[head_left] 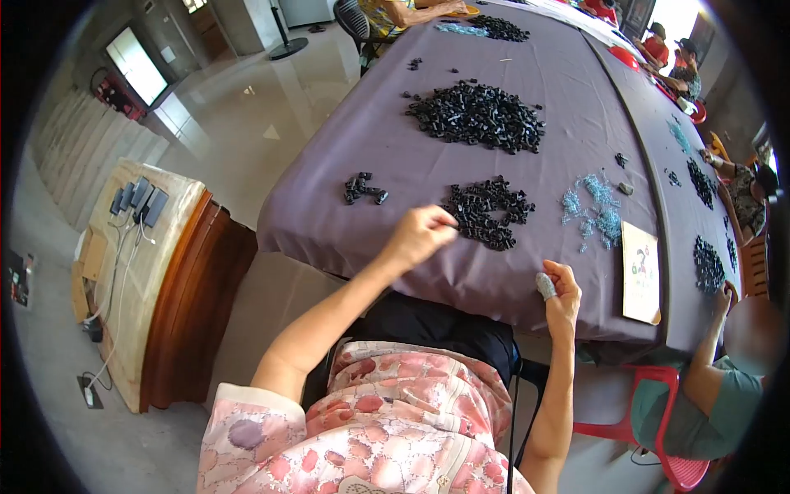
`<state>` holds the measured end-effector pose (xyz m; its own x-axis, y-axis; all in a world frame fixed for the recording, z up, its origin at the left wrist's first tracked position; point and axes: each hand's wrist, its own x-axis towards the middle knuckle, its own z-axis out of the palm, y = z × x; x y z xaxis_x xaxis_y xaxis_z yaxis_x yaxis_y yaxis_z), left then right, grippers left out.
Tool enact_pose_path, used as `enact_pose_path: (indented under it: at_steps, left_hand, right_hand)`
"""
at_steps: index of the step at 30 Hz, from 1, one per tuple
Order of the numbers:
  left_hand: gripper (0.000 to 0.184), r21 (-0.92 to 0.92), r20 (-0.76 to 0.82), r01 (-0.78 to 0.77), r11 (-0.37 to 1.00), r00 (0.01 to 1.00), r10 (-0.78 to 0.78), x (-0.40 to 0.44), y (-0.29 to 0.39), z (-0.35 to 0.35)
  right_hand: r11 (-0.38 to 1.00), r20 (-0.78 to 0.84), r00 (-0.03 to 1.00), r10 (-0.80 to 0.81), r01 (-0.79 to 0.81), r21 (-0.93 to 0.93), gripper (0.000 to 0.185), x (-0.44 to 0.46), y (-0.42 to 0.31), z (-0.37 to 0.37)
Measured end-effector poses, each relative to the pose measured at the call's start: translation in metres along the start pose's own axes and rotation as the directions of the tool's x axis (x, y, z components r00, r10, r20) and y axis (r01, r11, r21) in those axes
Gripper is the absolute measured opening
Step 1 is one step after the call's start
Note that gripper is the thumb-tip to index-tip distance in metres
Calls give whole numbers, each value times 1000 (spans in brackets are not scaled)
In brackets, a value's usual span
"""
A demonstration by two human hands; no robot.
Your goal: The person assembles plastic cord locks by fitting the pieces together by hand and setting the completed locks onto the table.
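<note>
My left hand [418,237] is closed in a pinch at the left edge of a near pile of small black plastic pieces [491,216]. Whatever is between its fingertips is too small to make out. Over the table's front edge, my right hand [564,290] has its fingers curled in, with a grey-white wrap [546,286] on one digit. I cannot tell what, if anything, it holds. A small group of black pieces [362,189] lies left of my left hand. Beyond my right hand is a scatter of tiny light-blue pieces [607,222].
A larger black pile [476,117] lies farther up the purple-grey tablecloth [329,140]. A printed card [640,272] and a small stone [625,188] are at right. A wooden cabinet [197,288] with chargers stands left. Several people sit around the table; a red chair [658,412] is right.
</note>
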<state>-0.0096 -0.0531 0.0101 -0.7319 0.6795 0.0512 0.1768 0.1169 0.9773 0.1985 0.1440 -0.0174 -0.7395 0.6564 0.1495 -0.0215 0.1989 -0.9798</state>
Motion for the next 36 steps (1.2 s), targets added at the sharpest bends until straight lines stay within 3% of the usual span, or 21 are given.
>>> enact_pose_path:
  at_steps: [2, 4, 6, 7, 11, 14, 17, 24, 28, 33, 36]
  left_hand:
    - [19, 1, -61, 69, 998, 996, -69, 9, -14, -36]
    - [20, 348, -126, -11, 937, 990, 58, 20, -36, -61]
    - [21, 517, -173, 1, 856, 979, 104, 22, -30, -74]
    - [20, 600, -188, 49, 798, 979, 81, 23, -23, -77]
    - [21, 859, -160, 14, 511, 957, 242, 25, -27, -81]
    - [19, 878, -194, 27, 478, 933, 302, 24, -22, -71]
    - [12, 851, -116, -159, 500, 872, 475, 24, -12, -46]
    - [8, 665, -2, -363, 653, 873, 487, 42, 14, 30]
    - [8, 617, 138, -473, 629, 852, 505, 68, 22, 66]
    - [11, 672, 245, -406, 619, 911, 331, 94, 21, 91]
    - [13, 668, 285, -448, 594, 892, 352, 96, 16, 96]
  right_hand:
    - [995, -7, 999, -42, 41, -91, 22, -2, -10, 6]
    - [983, -8, 996, -92, 89, -163, 20, -2, -10, 6]
    - [979, -27, 994, -109, 102, -179, 19, -3, -8, 6]
    - [977, -30, 993, -118, 111, -183, 19, -2, -7, 6]
    - [977, -31, 992, -119, 112, -182, 19, -3, -9, 6]
    - [981, -40, 993, -109, 101, -167, 19, -3, -9, 6]
    - [979, -39, 993, -110, 101, -178, 18, -4, -11, 7]
    - [975, -42, 992, -117, 107, -193, 18, -5, -16, 7]
    - [976, -39, 992, -118, 108, -190, 19, -4, -15, 7]
    - [973, -38, 991, -130, 120, -196, 21, -5, -14, 8]
    - [972, -30, 991, -132, 123, -201, 21, -4, -16, 7]
